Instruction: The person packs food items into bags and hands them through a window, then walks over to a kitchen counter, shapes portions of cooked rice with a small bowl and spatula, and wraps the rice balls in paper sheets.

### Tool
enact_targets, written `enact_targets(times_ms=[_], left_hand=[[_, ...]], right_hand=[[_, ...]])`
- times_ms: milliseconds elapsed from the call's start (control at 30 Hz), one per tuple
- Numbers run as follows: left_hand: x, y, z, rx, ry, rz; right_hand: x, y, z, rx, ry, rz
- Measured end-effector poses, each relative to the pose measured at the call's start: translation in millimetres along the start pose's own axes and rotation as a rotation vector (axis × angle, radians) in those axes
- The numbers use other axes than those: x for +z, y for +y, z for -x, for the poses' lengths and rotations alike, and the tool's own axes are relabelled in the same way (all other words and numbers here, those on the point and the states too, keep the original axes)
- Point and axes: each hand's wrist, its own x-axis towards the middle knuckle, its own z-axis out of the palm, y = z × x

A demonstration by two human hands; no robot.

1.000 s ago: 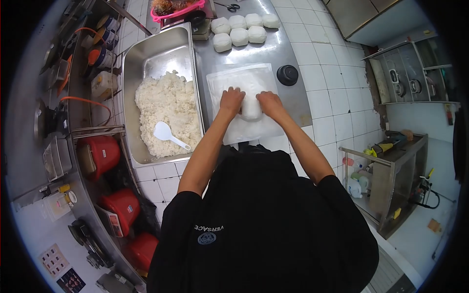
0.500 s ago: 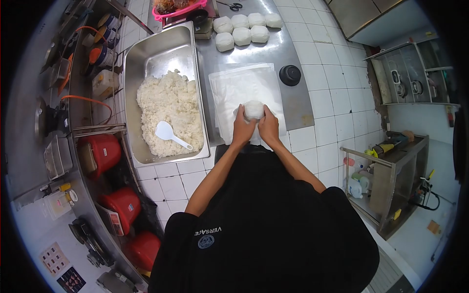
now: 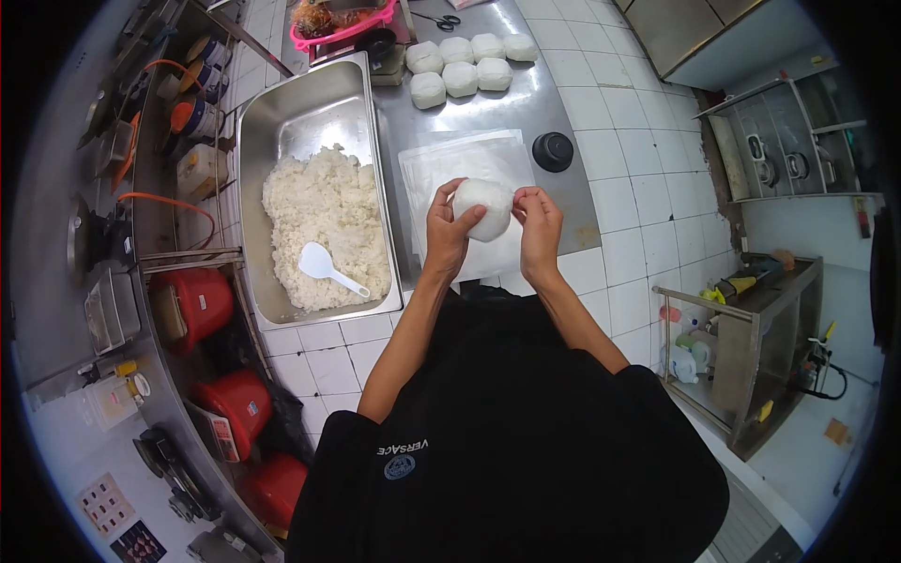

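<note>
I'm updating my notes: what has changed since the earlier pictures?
The white bundle, lying on the sheets earlier, now appears raised, cupped in the left hand; the right hand has shifted to pinch its right edge. The paddle, rice and seven wrapped packs stayed put.

Cool Light, Warped Edges

You have cool, fairly even light. Glare streaks your steel tray [image 3: 324,113] and tabletop [image 3: 540,103], upper centre. At mid-frame, the white ball [image 3: 483,218] nearly blends into pale sheets [image 3: 460,155]; below, your black shirt [image 3: 526,422] loses detail. Fisheye curvature bends the sides; black vignetting closes the corners.
</note>
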Motion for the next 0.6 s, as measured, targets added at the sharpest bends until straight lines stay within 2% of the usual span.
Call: enact_targets(times_ms=[67,133,200,233,300,400,433,500,533,600], left_hand=[[-4.0,3.9,-1.2,-0.119,-0.138,0.047],[-7.0,5.1,0.3,-0.176,-0.168,0.034],[-4.5,8.2,3.6,-0.238,-0.196,0.019],[2.0,8.8,6.2,-0.19,-0.146,-0.07],[7.9,10.8,5.8,-0.141,-0.098,-0.156],[14.7,16.2,-3.5,-0.105,-0.065,-0.213],[18.7,21.3,-8.4,-0.074,0.034,-0.253],[23.1,29.5,-19.4,-0.041,0.164,-0.329],[25.0,28.6,-26.7,-0.032,0.168,-0.323],[28.4,23.6,-38.7,0.115,0.258,-0.491]], right_hand=[[1.8,-3.3,-0.4,0.061,-0.025,-0.07],[2.9,-4.7,-3.6,0.129,-0.049,-0.139],[1.4,-5.3,-11.2,0.27,-0.224,-0.229],[-1.5,-3.7,-17.9,0.272,-0.225,-0.23],[-6.0,-3.7,-33.5,0.386,-0.43,-0.256],[-7.5,-15.7,-43.0,0.397,-0.489,-0.276],[-5.6,-16.7,-45.8,0.397,-0.495,-0.271],[-1.0,-17.5,-48.4,0.011,-0.538,0.237],[2.1,-17.9,-50.7,0.006,-0.548,0.242],[6.9,-15.5,-55.5,0.27,-0.533,0.124]])
